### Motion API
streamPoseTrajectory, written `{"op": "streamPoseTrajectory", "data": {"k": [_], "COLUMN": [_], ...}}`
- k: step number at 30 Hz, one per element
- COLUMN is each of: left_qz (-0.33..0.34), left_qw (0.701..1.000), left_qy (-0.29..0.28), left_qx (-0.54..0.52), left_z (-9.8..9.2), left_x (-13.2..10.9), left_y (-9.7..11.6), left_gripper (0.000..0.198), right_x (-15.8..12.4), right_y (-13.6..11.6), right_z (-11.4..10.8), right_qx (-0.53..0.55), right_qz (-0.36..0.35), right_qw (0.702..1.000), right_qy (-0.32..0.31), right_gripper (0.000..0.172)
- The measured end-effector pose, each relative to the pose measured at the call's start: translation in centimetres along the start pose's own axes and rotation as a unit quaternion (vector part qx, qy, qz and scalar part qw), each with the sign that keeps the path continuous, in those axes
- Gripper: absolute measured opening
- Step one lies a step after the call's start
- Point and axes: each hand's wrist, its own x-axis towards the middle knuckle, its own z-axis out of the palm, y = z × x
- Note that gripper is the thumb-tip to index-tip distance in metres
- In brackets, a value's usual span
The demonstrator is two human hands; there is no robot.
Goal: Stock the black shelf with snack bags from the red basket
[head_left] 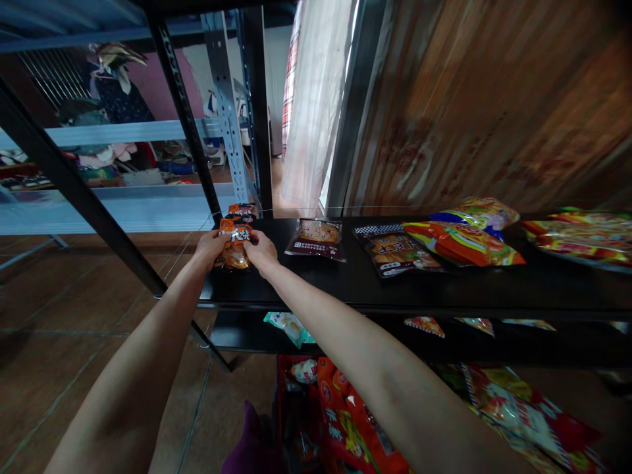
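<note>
Both arms reach forward to the left end of a black shelf (316, 283). My left hand (211, 249) grips the left side of an orange-and-black snack packet (236, 253), whose clear front shows brownish food. On the packet's right side, my right hand (261, 251) has its fingers closed on the edge. The packet rests on or just above the shelf; which one I cannot tell. Right behind it lies another orange packet (241, 209). To the right, a dark brown snack packet (316, 238) lies flat on the same shelf.
Farther right lie another brown packet (395, 250), an orange-red packet (464, 243) and more bags (582, 237). A green-white packet (289, 326) sits on the lower shelf. Below, a red crate (281, 395) holds snack bags. A black upright post (133, 247) stands at the shelf's left.
</note>
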Motion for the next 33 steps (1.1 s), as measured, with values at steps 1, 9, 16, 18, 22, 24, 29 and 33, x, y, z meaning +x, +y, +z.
{"op": "streamPoseTrajectory", "data": {"k": [1,9,16,18,22,24,29,33], "left_qz": [0.001,-0.007,-0.020,-0.014,0.000,-0.008,-0.019,-0.023], "left_qw": [1.000,0.999,0.999,0.999,1.000,0.999,0.999,0.999], "left_qy": [0.000,0.031,0.035,0.031,0.025,0.027,0.025,0.017], "left_qx": [0.000,0.008,-0.006,-0.013,-0.017,-0.017,-0.028,-0.025], "left_z": [0.0,0.4,0.5,0.5,0.4,0.4,0.2,0.2], "left_x": [0.1,0.0,-0.3,0.1,0.7,0.8,0.5,0.0], "left_y": [-0.1,-0.4,-0.2,-0.4,-0.8,-0.8,-0.6,-0.1], "left_gripper": [0.021,0.021,0.019,0.019,0.018,0.020,0.021,0.022], "right_x": [0.1,0.5,-0.1,-0.2,-0.2,-0.2,0.0,0.6], "right_y": [0.0,-0.3,-0.6,-0.6,-0.8,-0.9,-1.1,-1.1], "right_z": [0.0,0.5,0.5,0.7,0.8,0.8,0.7,0.8], "right_qx": [-0.005,0.054,0.063,0.072,0.075,0.062,-0.010,-0.008], "right_qz": [0.005,0.019,0.021,0.024,0.031,0.027,0.025,0.027], "right_qw": [1.000,0.998,0.997,0.997,0.997,0.997,1.000,1.000], "right_qy": [0.003,-0.024,-0.024,-0.021,-0.017,-0.021,0.008,0.009], "right_gripper": [0.040,0.037,0.042,0.042,0.042,0.040,0.043,0.042]}}
